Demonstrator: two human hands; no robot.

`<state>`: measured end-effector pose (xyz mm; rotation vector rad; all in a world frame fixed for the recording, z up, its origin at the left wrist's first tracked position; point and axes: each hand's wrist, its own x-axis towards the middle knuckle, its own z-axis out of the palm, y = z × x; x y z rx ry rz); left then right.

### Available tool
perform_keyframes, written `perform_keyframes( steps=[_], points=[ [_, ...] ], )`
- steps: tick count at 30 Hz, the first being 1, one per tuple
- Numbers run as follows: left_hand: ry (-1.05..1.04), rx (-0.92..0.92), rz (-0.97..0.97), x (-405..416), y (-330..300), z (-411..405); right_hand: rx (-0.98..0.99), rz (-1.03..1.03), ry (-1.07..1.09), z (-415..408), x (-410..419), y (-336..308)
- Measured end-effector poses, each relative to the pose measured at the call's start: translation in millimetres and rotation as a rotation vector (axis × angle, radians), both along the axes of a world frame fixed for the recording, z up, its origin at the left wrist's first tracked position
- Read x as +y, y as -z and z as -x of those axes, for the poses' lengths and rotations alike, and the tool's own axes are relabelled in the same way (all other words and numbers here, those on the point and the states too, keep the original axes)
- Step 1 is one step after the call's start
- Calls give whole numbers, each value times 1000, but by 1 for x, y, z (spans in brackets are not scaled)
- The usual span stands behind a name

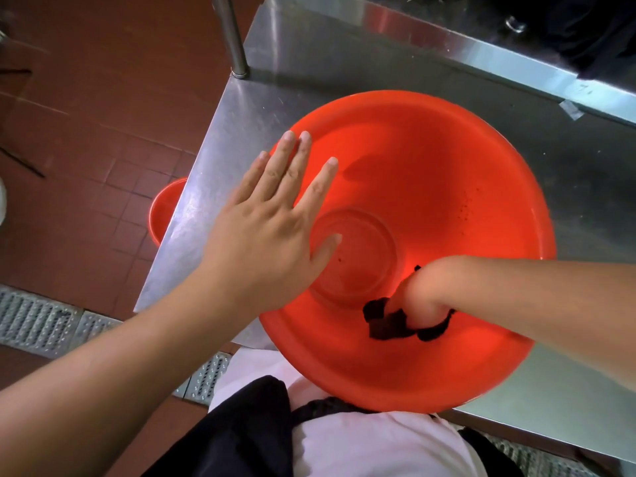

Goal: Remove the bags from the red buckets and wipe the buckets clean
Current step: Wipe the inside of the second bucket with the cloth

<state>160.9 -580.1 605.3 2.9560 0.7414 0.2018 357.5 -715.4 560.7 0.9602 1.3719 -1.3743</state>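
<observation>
A large red bucket (447, 160) stands on a steel table (344, 63), its near rim overhanging the table's front edge towards my body. My right hand (425, 297) is down inside it, against the near wall, shut on a dark cloth (389, 325) pressed to the plastic. My left hand (272, 222) hovers flat over the bucket's left rim, fingers spread and holding nothing. Small dark specks dot the inner right wall. No bag shows in this bucket. A second red bucket (165, 208) sits on the floor, mostly hidden behind the table's left edge.
The table's steel post (230, 36) rises at the back left corner. A raised steel ledge (516, 63) runs along the back with a dark object at the top right. Red floor tiles (86, 115) lie left, with a metal drain grate (38, 325) near my feet.
</observation>
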Motion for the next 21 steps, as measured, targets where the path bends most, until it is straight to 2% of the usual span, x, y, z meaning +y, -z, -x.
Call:
perform_keyframes(
  steps=[3, 7, 15, 17, 21],
  points=[
    [-4, -6, 1, 0, 1, 0, -73, -123, 50, 9, 8, 26],
    [3, -17, 23, 2, 0, -1, -160, -159, -38, 24, 14, 45],
    [162, 16, 33, 31, -4, -21, -108, -208, -1, 35, 16, 59],
    [253, 42, 35, 47, -6, -30, -21, -193, 88, 41, 18, 63],
    [475, 105, 15, 79, -12, -53, 18, -109, 305, 65, 26, 64]
  ],
)
